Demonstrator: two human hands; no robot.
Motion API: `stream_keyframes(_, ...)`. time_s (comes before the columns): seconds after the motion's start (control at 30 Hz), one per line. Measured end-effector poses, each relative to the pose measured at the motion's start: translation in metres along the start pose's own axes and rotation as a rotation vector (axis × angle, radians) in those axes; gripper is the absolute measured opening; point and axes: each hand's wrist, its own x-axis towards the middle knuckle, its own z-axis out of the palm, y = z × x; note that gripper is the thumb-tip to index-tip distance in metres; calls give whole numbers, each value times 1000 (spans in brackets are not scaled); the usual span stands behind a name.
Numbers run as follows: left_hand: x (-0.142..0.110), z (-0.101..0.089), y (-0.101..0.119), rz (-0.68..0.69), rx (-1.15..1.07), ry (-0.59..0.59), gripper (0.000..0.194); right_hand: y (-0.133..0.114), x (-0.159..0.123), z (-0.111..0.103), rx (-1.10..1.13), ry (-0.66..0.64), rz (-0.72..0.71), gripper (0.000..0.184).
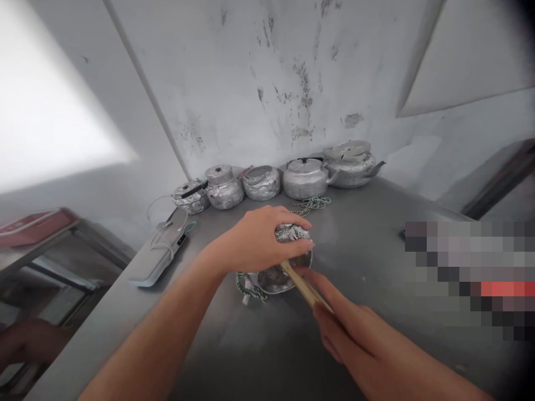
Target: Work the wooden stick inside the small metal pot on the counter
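Note:
A small dented metal pot [276,281] lies on the grey table in front of me, its open mouth partly turned toward me. Green-and-white cord [251,289] is bunched at its left side, and more shows between my fingers. My left hand [263,236] is curled over the top of the pot and grips its corded side. In my right hand [338,317] is a wooden stick [307,289], held with the index finger stretched along it. The stick's far end meets the pot's rim below my left hand; its tip is hidden.
Along the wall stand several wrinkled metal pots and kettles, among them a lidded kettle [305,178]. A coil of cord [313,205] lies before them. At the left edge rests a flat grey device [156,262] with a cable. A blurred-out patch covers the right side.

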Motion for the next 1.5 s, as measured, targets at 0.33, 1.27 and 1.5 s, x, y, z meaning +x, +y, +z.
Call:
stream_keyframes(0.33,0,0,0,4,-8,2,37,2,6,-3,43,-118,46,52)
stream_keyframes(1.27,1,1,0,-17,-7,0,36,4,6,2,48,-134,23,57)
stream_keyframes(1.5,1,1,1,-23,10,6,34,8,5,-1,-11,-138,39,55)
